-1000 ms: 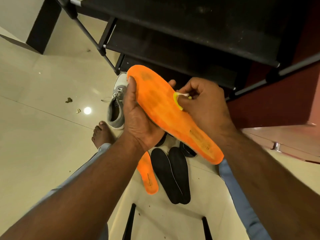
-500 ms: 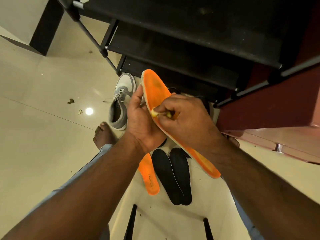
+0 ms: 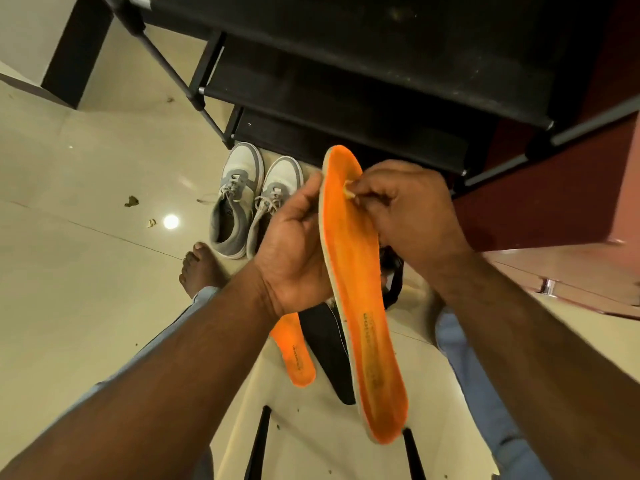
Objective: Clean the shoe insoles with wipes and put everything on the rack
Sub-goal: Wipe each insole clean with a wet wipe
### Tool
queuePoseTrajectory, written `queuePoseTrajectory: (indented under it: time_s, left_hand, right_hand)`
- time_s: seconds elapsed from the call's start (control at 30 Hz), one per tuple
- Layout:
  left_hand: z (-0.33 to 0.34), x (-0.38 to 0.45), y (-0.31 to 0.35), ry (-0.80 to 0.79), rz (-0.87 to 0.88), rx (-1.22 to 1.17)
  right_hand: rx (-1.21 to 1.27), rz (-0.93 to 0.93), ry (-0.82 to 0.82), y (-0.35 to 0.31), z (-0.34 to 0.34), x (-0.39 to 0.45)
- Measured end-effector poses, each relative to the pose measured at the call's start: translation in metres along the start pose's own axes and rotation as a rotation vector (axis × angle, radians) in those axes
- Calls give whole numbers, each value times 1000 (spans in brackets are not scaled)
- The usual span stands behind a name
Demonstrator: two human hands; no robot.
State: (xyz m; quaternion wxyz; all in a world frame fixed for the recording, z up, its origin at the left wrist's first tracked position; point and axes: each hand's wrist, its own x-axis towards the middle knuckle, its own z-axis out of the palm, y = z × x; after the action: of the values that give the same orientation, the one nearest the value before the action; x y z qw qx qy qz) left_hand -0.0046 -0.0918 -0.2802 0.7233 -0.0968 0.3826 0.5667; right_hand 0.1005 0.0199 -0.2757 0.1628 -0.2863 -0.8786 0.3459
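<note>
left hand (image 3: 294, 244) gripping orange insole (image 3: 360, 289), right hand (image 3: 408, 209) pinching yellowed wipe (image 3: 347, 192) against it

An orange insole (image 3: 360, 292) is standing nearly upright, toe up, with a small wipe (image 3: 347, 191) pressing near its toe. A second orange insole (image 3: 296, 355) and a black insole (image 3: 329, 344) are lying side by side on the floor before the black rack (image 3: 381, 64).

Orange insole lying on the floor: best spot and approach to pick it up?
Pinch the heel end of the floor insole from the near side. It lies flat, heel toward the person and bare, while its toe end sits hidden under the left hand.
</note>
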Motion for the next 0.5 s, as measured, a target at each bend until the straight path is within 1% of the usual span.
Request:
queuePoseTrajectory:
  time_s: [0.03, 0.07, 0.13, 0.17, 0.2, 0.23, 0.27, 0.33, 0.37, 0.4, 0.43, 0.47, 0.5]
  left_hand:
    - [4, 0, -1, 9, -13, 32]
    - [6, 0, -1, 24, -16, 59]
    - [4, 1, 4, 54, -2, 51]
    - [3, 1, 7, 78, 11, 36]
    - [-1, 1, 8, 97, 19, 21]
    - [-3, 1, 8, 102, 14, 11]
    - [-4, 2, 7, 100, 1, 8]
    - [1, 1, 2, 77, -25, -7]
    - [1, 2, 0, 61, -37, -19]
    - [1, 3, -1, 42, -35, -40]
    - [0, 2, -1, 38, -27, -47]
    - [1, 1, 2, 21, -28, -49]
    - [0, 0, 4, 5, -42, -48]
  right_hand:
    - [52, 49, -15, 0, -2, -1]
    - [101, 61, -65, -2, -3, -2]
    - [165, 33, -221, -12, 0, -5]
    - [186, 15, -280, -17, 1, -6]
    - [203, 10, -306, -19, 4, -6]
    - [206, 35, -293, -20, 5, -6]
    - [190, 79, -239, -18, 5, -6]
    - [49, 141, -86, -11, 6, -3]
    - [-24, 162, -42, -7, 4, -2]
    - [-71, 178, -35, -7, 2, 0]
    - [-53, 192, -74, -8, 0, 0]
    - [25, 211, -151, -11, -2, 0]
    - [154, 251, -251, -16, -2, -1]
